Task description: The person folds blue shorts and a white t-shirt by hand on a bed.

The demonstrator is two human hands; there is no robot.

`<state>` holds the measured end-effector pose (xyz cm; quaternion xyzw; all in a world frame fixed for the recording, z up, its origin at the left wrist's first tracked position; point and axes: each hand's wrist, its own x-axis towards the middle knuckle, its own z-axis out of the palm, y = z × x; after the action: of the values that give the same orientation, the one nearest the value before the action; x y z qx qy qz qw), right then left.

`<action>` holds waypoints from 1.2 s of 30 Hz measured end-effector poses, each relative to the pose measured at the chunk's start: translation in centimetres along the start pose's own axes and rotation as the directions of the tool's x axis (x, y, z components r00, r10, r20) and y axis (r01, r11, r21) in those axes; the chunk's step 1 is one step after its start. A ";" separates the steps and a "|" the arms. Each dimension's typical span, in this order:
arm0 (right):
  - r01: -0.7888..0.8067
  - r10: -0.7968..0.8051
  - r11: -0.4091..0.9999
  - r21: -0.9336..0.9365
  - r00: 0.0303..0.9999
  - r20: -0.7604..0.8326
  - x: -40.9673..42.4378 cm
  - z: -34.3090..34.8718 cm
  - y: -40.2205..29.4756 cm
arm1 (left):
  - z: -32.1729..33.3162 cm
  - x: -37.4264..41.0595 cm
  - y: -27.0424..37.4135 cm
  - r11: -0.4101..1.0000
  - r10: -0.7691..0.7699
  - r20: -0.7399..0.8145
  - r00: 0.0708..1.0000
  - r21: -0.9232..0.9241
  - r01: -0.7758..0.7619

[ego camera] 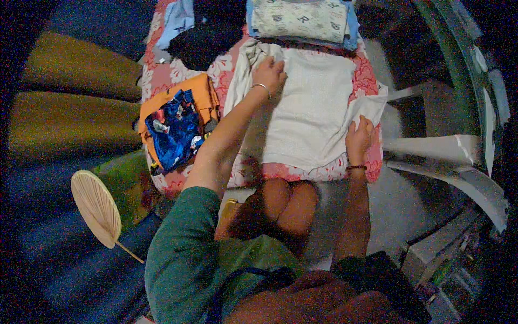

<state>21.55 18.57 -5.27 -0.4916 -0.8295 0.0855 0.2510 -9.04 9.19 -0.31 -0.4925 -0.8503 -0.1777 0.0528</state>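
A white shirt point(311, 109) lies spread on a table covered with a red and white floral cloth point(374, 150). Its left side is bunched into folds, while a sleeve point(370, 106) sticks out on the right. My left hand point(270, 77), with a bangle at the wrist, rests on the shirt's upper left beside the folds, fingers bent. My right hand point(360, 135), wearing a dark bracelet, touches the lower edge of the right sleeve. Whether either hand pinches the fabric is unclear from above.
Beyond the shirt sits a stack of folded clothes point(301, 20). To the left lie an orange garment point(206, 91) with a blue patterned one point(174, 129) on top, and black clothing point(210, 40) farther back. A woven hand fan point(97, 208) and a white plastic chair point(437, 148) flank the table.
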 end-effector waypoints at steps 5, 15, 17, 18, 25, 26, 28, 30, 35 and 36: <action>0.036 -0.037 0.999 -0.011 0.998 -0.044 0.9 0.3 1.8 | 1.9 1.9 0.4 0.986 -0.140 -0.057 0.989 0.085 0.144; -0.428 0.437 0.888 0.170 0.899 -0.020 6.8 3.3 7.6 | 3.7 4.1 -1.3 0.965 -0.188 0.041 0.981 0.193 0.177; -0.383 0.393 0.913 0.143 0.918 -0.054 7.8 5.0 9.6 | 3.7 3.8 -0.8 0.963 -0.181 -0.003 0.983 0.201 0.178; -0.385 0.384 0.912 0.141 0.923 0.033 8.1 5.8 11.4 | 3.5 3.7 0.2 0.967 -0.167 -0.032 0.985 0.190 0.170; -0.510 0.576 -0.012 0.860 0.700 0.423 7.1 0.5 8.6 | 1.7 -3.6 7.7 0.985 0.163 -0.103 0.981 -0.035 -0.167; -0.464 0.554 -0.135 0.876 0.697 0.455 6.3 -1.2 8.2 | 1.6 -4.9 9.0 0.964 0.234 -0.062 0.970 -0.112 -0.240; -0.358 0.500 -0.378 0.854 0.697 0.514 4.6 -4.0 7.7 | 1.1 -7.6 11.3 0.912 0.372 0.032 0.928 -0.201 -0.359; -0.269 0.484 -0.466 0.843 0.720 0.497 3.6 -5.7 7.2 | 1.1 -9.2 12.9 0.867 0.470 0.112 0.875 -0.245 -0.434; -0.199 0.526 -0.490 0.849 0.709 0.470 -1.2 -3.8 13.4 | 2.7 -11.3 13.5 0.837 0.525 0.171 0.834 -0.280 -0.469; -0.203 0.535 -0.477 0.855 0.705 0.466 -1.8 -3.9 13.9 | 2.6 -11.4 13.6 0.833 0.532 0.159 0.831 -0.271 -0.482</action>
<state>34.95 23.65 -7.93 -0.3664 -0.1401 0.7265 0.5642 8.66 6.91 -2.38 -0.7211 -0.6634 -0.1921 -0.0541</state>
